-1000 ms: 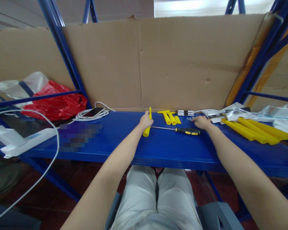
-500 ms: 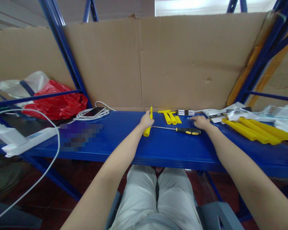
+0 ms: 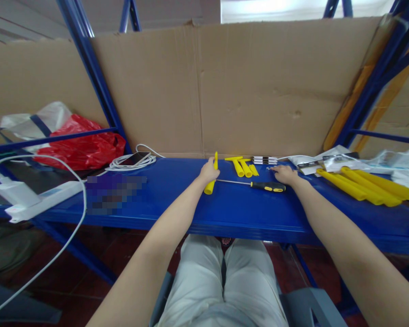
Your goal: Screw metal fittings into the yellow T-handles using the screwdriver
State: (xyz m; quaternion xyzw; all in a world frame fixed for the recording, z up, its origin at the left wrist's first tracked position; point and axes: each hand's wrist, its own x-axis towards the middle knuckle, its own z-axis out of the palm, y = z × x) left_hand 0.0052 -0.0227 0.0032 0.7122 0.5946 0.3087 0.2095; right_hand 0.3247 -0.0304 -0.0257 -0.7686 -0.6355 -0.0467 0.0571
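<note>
My left hand (image 3: pixel 209 171) is closed around a yellow plastic handle-like piece (image 3: pixel 209 187), which stands tilted with its narrow end up and its round end toward me. On the table just right of it lies a screwdriver (image 3: pixel 268 186) with a black and yellow grip; its shaft points at the yellow piece. My right hand (image 3: pixel 285 174) rests low over the table, fingers stretched to the left at some tiny silvery parts (image 3: pixel 268 168), too small to make out. Between the hands, farther back, are T-shaped yellow pieces (image 3: pixel 239 168) and short yellow pieces (image 3: pixel 253 170).
Several long yellow tubes (image 3: pixel 371 187) and plastic packets (image 3: pixel 330 161) lie at the right. Black-and-white small items (image 3: pixel 264 160) sit by the cardboard wall (image 3: pixel 259 91). At left are a coiled white cable (image 3: pixel 131 162), a power strip (image 3: pixel 47 200) and a red bag (image 3: pixel 85 141).
</note>
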